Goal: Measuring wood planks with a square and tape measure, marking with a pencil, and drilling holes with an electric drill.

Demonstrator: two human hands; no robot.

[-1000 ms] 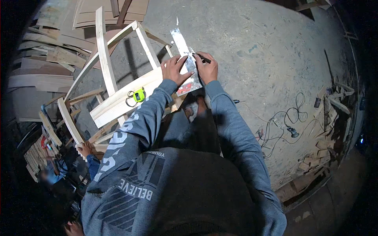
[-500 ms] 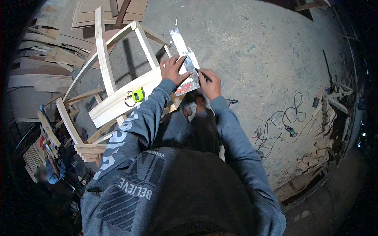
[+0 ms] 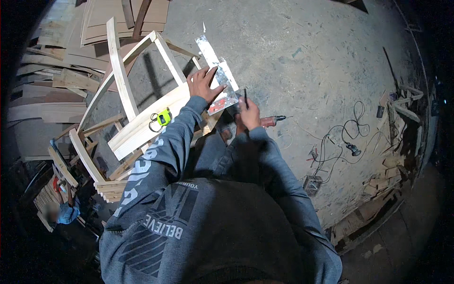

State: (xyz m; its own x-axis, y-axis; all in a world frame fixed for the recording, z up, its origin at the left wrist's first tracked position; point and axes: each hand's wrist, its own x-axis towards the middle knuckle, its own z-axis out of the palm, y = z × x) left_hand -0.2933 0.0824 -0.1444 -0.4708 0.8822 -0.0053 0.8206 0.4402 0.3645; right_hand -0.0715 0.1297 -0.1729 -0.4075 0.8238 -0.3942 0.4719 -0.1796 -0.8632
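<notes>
My left hand (image 3: 203,85) lies with fingers spread over a paint-spattered metal straightedge tool (image 3: 205,47) with a red patch at its lower end, on a pale wooden board (image 3: 142,123). My right hand (image 3: 249,113) is closed round a dark pen (image 3: 245,94), held upright just right of the tool's lower end. A lime-green tape measure (image 3: 164,117) with a strap lies on the board. The board rests across a curved wooden frame (image 3: 120,71). A red drill (image 3: 269,121) lies beyond my right hand.
Cut panels and offcuts (image 3: 75,80) are piled at left, near another frame (image 3: 85,151). At lower left a person in blue (image 3: 68,213) is at work. Cables with a black plug (image 3: 352,149) lie on the floor (image 3: 321,71), with wood scraps (image 3: 388,175) at right.
My right hand has moved down the tool toward me, away from its edge, and the pen now points upward. More of the red drill shows. My left hand stays on the tool.
</notes>
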